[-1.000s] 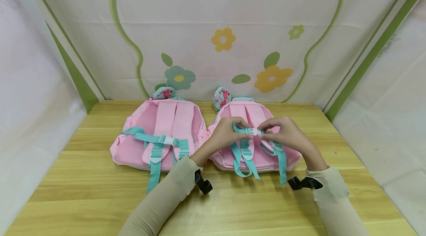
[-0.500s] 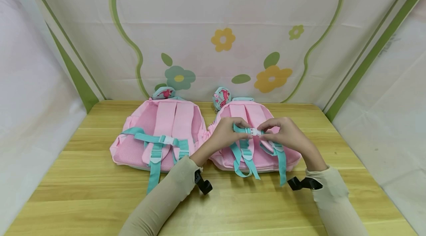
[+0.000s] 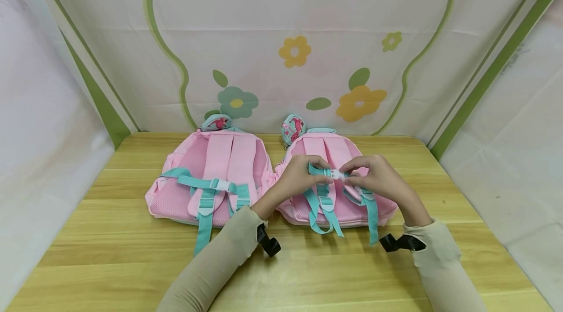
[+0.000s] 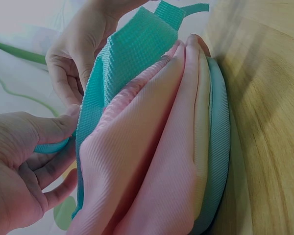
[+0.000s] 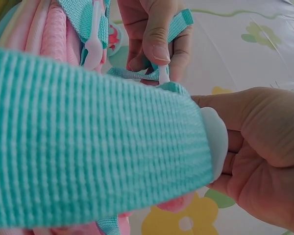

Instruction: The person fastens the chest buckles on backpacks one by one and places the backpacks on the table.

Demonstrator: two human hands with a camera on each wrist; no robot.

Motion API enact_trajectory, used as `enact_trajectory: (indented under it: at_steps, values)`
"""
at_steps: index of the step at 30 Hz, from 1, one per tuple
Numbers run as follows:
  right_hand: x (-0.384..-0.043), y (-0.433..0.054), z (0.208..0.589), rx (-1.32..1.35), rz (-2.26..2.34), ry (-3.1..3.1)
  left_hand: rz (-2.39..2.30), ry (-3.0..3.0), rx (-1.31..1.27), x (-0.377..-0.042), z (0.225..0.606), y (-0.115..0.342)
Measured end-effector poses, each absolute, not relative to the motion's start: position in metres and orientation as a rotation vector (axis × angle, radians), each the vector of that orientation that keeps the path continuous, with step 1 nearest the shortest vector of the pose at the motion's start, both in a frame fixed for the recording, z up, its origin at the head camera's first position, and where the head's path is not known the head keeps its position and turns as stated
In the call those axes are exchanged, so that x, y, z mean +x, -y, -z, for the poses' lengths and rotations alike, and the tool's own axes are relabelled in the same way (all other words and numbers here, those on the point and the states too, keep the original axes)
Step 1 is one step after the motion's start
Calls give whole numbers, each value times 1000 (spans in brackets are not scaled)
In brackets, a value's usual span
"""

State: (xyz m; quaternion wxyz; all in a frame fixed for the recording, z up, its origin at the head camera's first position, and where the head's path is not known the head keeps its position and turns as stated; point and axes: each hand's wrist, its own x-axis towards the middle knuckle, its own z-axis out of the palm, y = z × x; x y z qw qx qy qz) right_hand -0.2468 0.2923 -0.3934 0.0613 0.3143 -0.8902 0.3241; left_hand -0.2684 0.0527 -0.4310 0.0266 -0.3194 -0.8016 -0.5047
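Observation:
A pink backpack (image 3: 303, 211) lies on its front at the right, back panel and shoulder straps upward. Above it, my two hands hold a white plastic buckle (image 3: 336, 174) on a teal chest strap (image 3: 317, 170). My left hand (image 3: 300, 174) pinches the buckle's left end and its webbing between thumb and fingers. At the other end, my right hand (image 3: 379, 177) pinches the buckle's right part. In the right wrist view, wide teal webbing (image 5: 98, 142) covers much of the buckle piece (image 5: 214, 142). Whether the halves are fully locked, I cannot tell.
A second pink backpack (image 3: 184, 194) lies to the left, its white chest buckle (image 3: 222, 185) joined across the straps. Small round pouches (image 3: 293, 129) hang at both tops. Both bags rest on a wooden table (image 3: 110, 253), with a flowered curtain (image 3: 264, 18) behind.

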Motion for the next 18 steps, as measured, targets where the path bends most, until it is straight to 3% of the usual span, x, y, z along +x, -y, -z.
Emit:
enact_trajectory:
  at_steps: [18]
  values:
    - [-245, -288, 394, 908, -983, 2722, 1529, 2491, -1024, -270, 432, -53]
